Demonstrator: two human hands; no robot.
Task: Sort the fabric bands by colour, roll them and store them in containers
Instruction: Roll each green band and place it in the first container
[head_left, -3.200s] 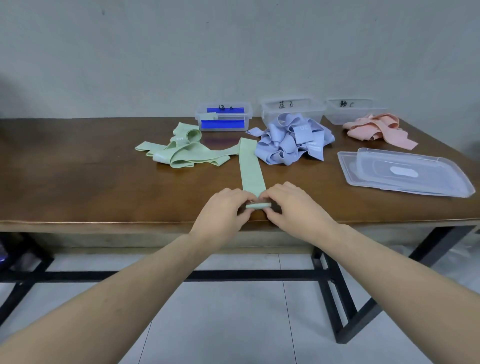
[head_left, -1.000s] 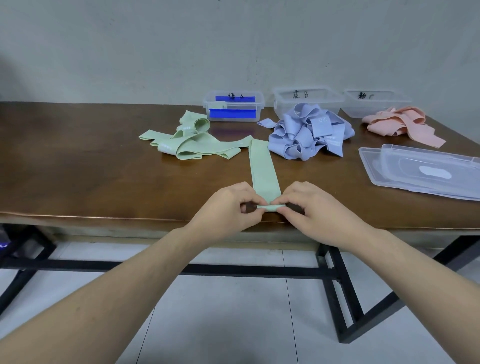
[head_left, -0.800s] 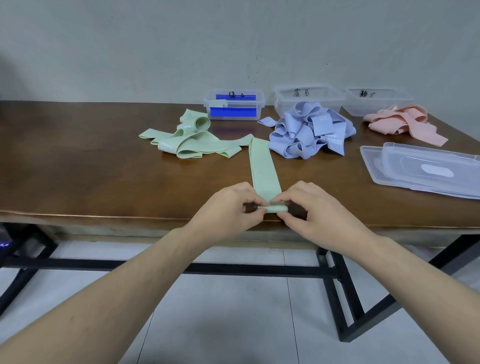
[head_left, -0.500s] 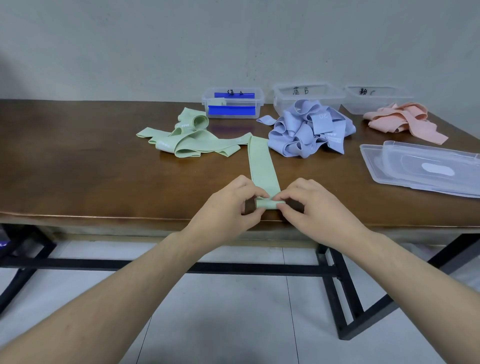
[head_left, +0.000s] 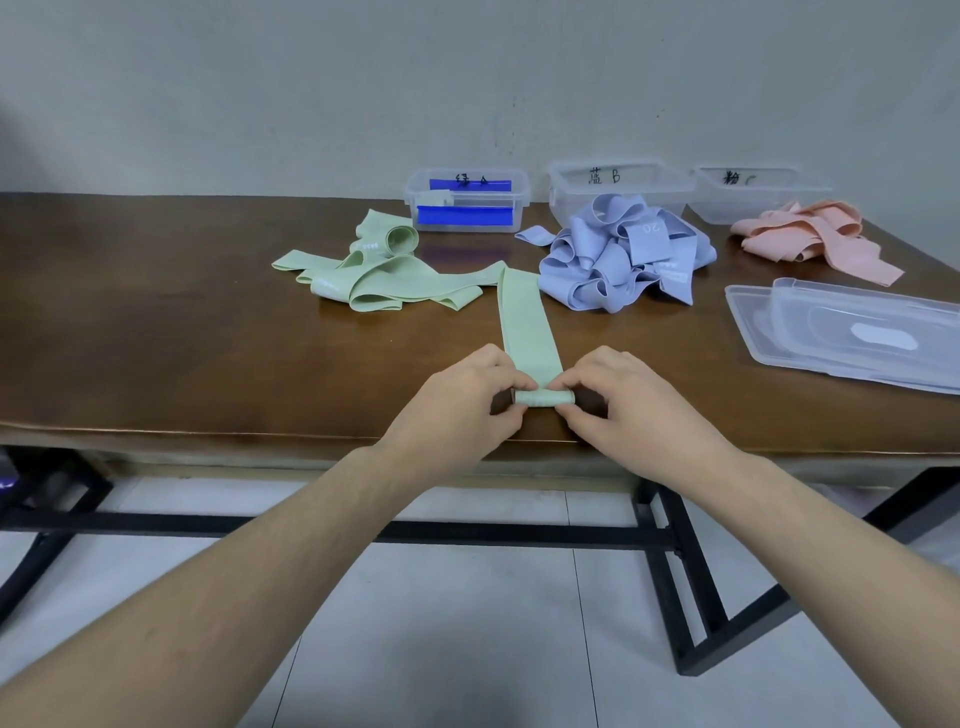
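Hands work at the near edge of the bench (head_left: 208, 364). Left hand (head_left: 457, 410) and right hand (head_left: 628, 410) each pinch one end of the small roll on the green band (head_left: 527, 327), whose flat length runs back to the green pile (head_left: 374, 280); how many turns are wound is unclear.
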